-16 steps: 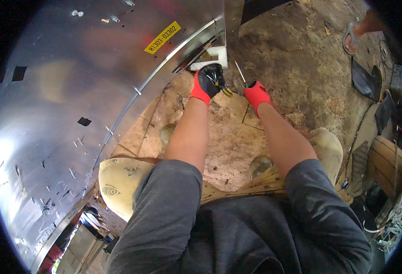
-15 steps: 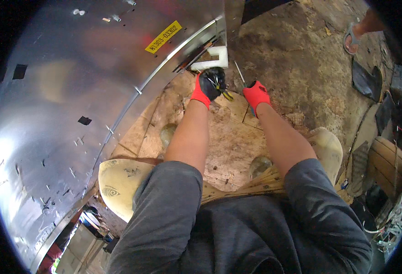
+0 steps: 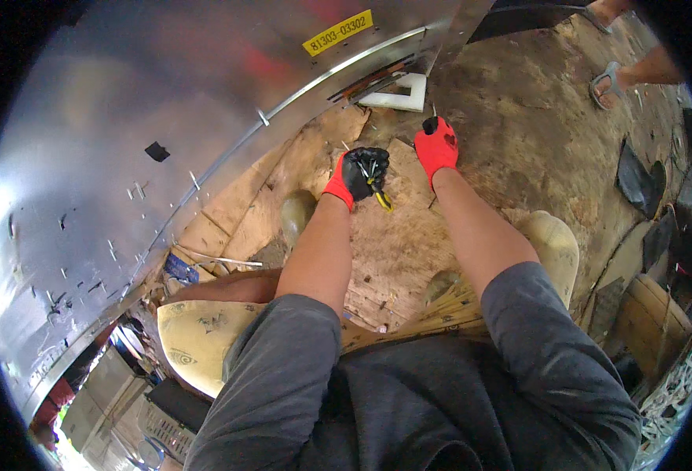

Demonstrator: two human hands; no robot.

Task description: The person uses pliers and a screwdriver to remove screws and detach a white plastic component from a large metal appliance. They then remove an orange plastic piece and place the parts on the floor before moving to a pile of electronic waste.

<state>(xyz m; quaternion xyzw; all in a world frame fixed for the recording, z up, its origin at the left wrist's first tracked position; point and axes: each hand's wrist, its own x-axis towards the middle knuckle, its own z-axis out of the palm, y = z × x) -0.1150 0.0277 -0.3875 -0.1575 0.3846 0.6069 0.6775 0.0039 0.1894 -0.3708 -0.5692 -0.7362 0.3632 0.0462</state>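
My left hand [image 3: 364,174], in a red glove with a black palm, is turned partly upward with its fingers curled in. It holds a yellow-and-black-handled tool [image 3: 382,198] and several thin silver pieces, perhaps rivets; the tool's head is hidden among the fingers. To its right and farther forward, my right hand [image 3: 438,147], gloved alike, is closed round a tool with a thin metal shaft [image 3: 434,111]. Only the shaft's end shows beyond the fingers. A white angular frame piece [image 3: 417,93] lies just ahead, against the foot of the metal panel [image 3: 228,86].
Thin pins [image 3: 263,117] stick out of the panel along its seam. Stained cardboard [image 3: 393,243] covers the ground between my knees. A person's sandalled foot [image 3: 607,85] stands at the far right, with dark curved scraps [image 3: 638,177] and boxes nearer. A white crate [image 3: 165,428] sits lower left.
My view has shifted, so the panel and white piece sit farther up and right. My left hand has drawn back from the white piece. The right hand has turned; less of its tool's shaft shows.
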